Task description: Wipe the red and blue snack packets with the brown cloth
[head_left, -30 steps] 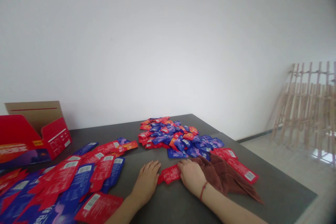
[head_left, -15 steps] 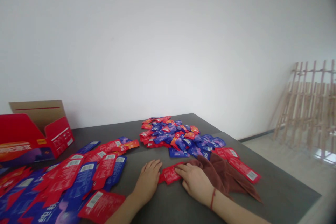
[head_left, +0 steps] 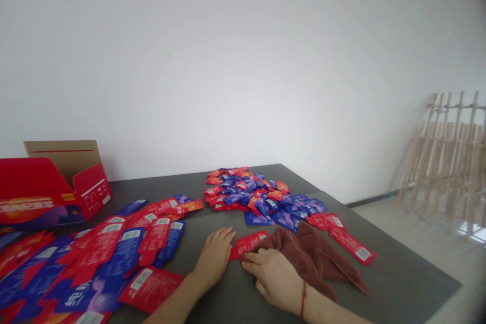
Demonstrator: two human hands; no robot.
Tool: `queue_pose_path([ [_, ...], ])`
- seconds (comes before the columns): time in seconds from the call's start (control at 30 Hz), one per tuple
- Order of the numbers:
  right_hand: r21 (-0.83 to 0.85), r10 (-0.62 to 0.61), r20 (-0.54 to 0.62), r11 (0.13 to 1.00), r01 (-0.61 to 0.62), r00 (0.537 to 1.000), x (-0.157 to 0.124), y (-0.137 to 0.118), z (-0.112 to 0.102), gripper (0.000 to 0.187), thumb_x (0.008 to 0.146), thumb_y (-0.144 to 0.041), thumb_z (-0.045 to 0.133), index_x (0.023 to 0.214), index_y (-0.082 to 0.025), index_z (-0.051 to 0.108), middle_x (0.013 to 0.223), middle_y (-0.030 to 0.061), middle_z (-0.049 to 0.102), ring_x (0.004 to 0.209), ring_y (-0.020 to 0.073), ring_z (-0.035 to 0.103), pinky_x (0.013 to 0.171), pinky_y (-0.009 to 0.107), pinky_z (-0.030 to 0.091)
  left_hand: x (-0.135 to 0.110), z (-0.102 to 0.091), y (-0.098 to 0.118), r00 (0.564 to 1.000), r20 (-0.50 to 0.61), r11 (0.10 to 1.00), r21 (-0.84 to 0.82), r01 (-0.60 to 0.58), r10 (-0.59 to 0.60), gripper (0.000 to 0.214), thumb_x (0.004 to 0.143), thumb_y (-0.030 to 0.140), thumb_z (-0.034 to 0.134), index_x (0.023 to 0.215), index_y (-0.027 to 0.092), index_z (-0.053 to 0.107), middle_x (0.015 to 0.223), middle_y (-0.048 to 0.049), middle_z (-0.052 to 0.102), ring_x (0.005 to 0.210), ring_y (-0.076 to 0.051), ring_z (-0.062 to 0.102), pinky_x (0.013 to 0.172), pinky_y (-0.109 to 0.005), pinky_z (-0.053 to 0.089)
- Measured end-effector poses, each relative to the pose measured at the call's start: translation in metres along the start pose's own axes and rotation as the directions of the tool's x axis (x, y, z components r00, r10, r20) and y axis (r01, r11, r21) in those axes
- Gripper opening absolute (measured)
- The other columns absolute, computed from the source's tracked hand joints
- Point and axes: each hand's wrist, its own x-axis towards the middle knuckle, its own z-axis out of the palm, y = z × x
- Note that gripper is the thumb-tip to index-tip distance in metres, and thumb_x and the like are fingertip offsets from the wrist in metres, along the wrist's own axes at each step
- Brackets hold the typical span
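Observation:
A small red packet (head_left: pixel 248 243) lies on the dark grey table (head_left: pixel 398 278) between my hands. My left hand (head_left: pixel 214 257) rests flat on the table with its fingers stretched out, fingertips at the packet's left end. My right hand (head_left: pixel 272 277), a red string round its wrist, lies palm down with its fingers on the packet's lower edge. A crumpled brown cloth (head_left: pixel 307 255) lies right beside my right hand.
A heap of small red and blue packets (head_left: pixel 258 195) sits behind the hands. Several larger flat red and blue pouches (head_left: pixel 110 253) spread over the left. An open red carton (head_left: pixel 49 190) stands at the far left. Wooden racks (head_left: pixel 448 157) lean against the wall on the right.
My right hand has drawn back towards me and to the left along the packet. The packet's right end now shows. My left hand has hardly moved. The view has shifted slightly.

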Motion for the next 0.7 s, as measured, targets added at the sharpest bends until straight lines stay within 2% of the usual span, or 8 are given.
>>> queue_pose_path([
  [0.13,-0.03,0.132,-0.052,0.991,-0.133,0.99,-0.018,0.014,0.003,0.046,0.081,-0.017,0.046,0.126,-0.023,0.054,0.13,0.0017,0.057,0.104,0.0218,0.052,0.09,0.035,0.038,-0.001,0.002,0.0,1.0,-0.009,1.0,-0.003,0.001,-0.001,0.045,0.09,0.013,0.038,0.132,0.022,0.051,0.141,-0.0055,0.049,0.131,-0.022,0.04,0.109,-0.043,0.029],
  [0.23,-0.067,0.163,-0.053,0.984,-0.166,0.985,-0.022,0.016,0.005,0.046,0.081,-0.015,0.046,0.126,-0.022,0.054,0.129,0.0036,0.057,0.103,0.022,0.052,0.09,0.036,0.039,-0.001,0.003,0.0,1.0,-0.009,1.0,-0.007,0.006,-0.006,0.045,0.09,0.013,0.038,0.132,0.022,0.051,0.141,-0.0054,0.049,0.131,-0.022,0.04,0.109,-0.043,0.029],
  [0.43,-0.094,0.016,-0.026,0.995,-0.018,1.0,0.013,-0.008,0.006,0.037,0.082,-0.021,0.051,0.118,-0.019,0.056,0.118,0.0063,0.061,0.099,0.0222,0.053,0.084,0.034,0.041,0.001,0.002,0.0,1.0,-0.008,1.0,-0.018,0.013,-0.013,0.045,0.089,0.012,0.038,0.131,0.02,0.051,0.14,-0.0063,0.049,0.13,-0.021,0.04,0.109,-0.042,0.029],
  [0.57,-0.119,-0.018,0.01,0.993,0.019,1.0,0.039,-0.024,0.004,0.032,0.081,-0.022,0.051,0.112,-0.015,0.058,0.106,0.0091,0.064,0.092,0.0226,0.055,0.078,0.033,0.042,0.001,-0.002,-0.001,1.0,0.019,1.0,-0.017,0.007,-0.006,0.045,0.087,0.01,0.04,0.13,0.021,0.053,0.141,-0.0056,0.049,0.131,-0.021,0.039,0.109,-0.041,0.029],
  [0.7,-0.084,-0.063,0.033,0.994,0.065,0.997,0.034,-0.021,0.0,0.037,0.081,-0.021,0.051,0.116,-0.016,0.057,0.112,0.0079,0.063,0.094,0.0217,0.055,0.081,0.033,0.042,0.001,-0.002,-0.004,1.0,0.002,0.999,-0.03,-0.014,0.015,0.044,0.089,0.012,0.04,0.129,0.023,0.053,0.14,-0.0046,0.049,0.129,-0.02,0.041,0.107,-0.04,0.031],
])
